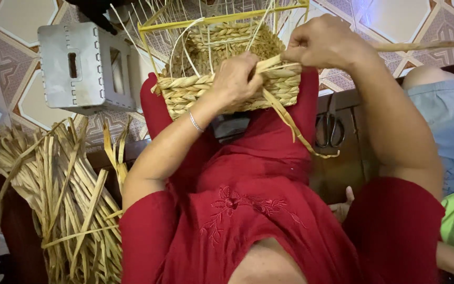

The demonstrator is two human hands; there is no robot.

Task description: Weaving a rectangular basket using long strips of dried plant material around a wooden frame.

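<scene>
A half-woven straw basket (185,92) on a yellow wire frame (227,20) rests on my lap, over my red clothes. My left hand (235,81) presses against the basket's woven front wall, fingers curled on the braid. My right hand (324,42) is at the basket's right top edge, pinching a flat dried straw strand (290,121) that trails down to the right over my knee. Thin pale uprights stick up from the frame.
A bundle of dried straw strips (64,194) lies at the left. A grey plastic stool (82,66) stands on the patterned tile floor. Scissors (330,129) lie on a wooden bench at the right, where another person's leg (447,121) and hand (342,208) show.
</scene>
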